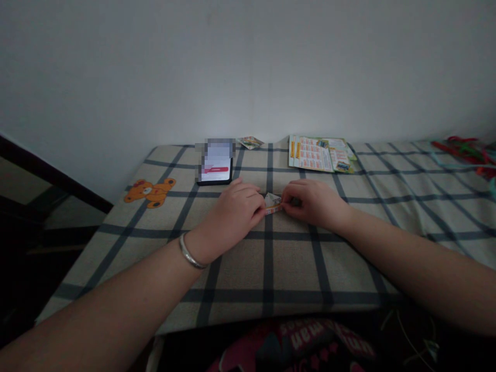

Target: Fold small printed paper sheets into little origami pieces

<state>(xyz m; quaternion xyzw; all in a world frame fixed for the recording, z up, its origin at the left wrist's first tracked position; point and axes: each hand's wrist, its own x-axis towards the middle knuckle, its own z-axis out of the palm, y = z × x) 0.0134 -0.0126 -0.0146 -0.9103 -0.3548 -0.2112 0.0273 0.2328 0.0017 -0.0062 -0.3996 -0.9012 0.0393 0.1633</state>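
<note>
A small folded piece of printed paper point(272, 203) is held between my two hands, just above or on the checked tablecloth point(240, 263). Its top comes to a point, and an orange and white printed strip runs along its lower edge. My left hand point(238, 206), with a silver bangle at the wrist, pinches the paper's left side. On the right side, my right hand point(310, 201) grips it between thumb and fingertips. The fingers cover both ends of the paper.
A lit phone point(216, 163) lies beyond my left hand. By the wall are a folded paper piece point(251, 142) and a stack of printed leaflets point(320, 154). An orange bear figure point(150, 193) is at the left, and tangled red and green items point(461, 150) lie far right.
</note>
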